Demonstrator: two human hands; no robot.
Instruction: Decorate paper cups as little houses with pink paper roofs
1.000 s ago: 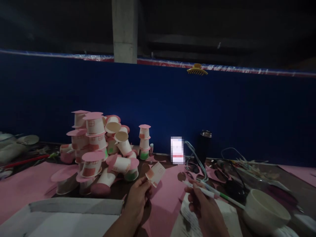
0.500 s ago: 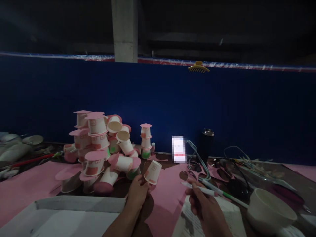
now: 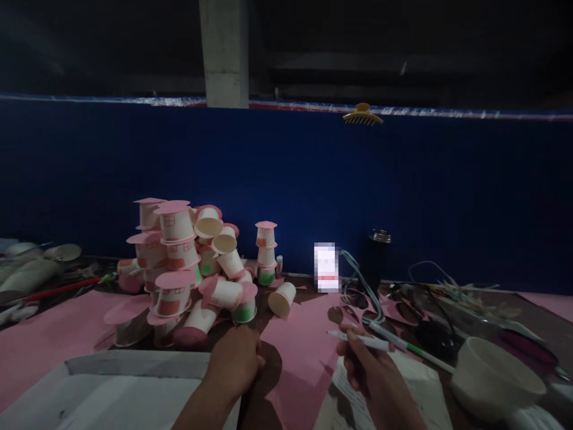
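My left hand [image 3: 233, 362] hovers low over the table with its fingers curled and nothing in it, just in front of a heap of paper cups [image 3: 188, 269] with pink lids. A single paper cup [image 3: 282, 298] lies on its side beyond that hand, at the right end of the heap. My right hand [image 3: 373, 373] grips two pens [image 3: 380, 341], a white one and a white-and-green one, above a printed sheet [image 3: 353, 400]. Pink paper [image 3: 304, 352] lies between the hands.
A white bowl [image 3: 496, 376] stands at the right. A white cardboard box [image 3: 111, 388] fills the near left. A dark flask [image 3: 378, 257], cables [image 3: 358, 286] and a lit phone [image 3: 326, 267] stand against the blue partition [image 3: 286, 179]. A yellow hair clip [image 3: 362, 115] sits on its top edge.
My left hand held a paper cup, let it go and drew back toward me. The cup now lies on its side by the heap. My right hand kept the pens.
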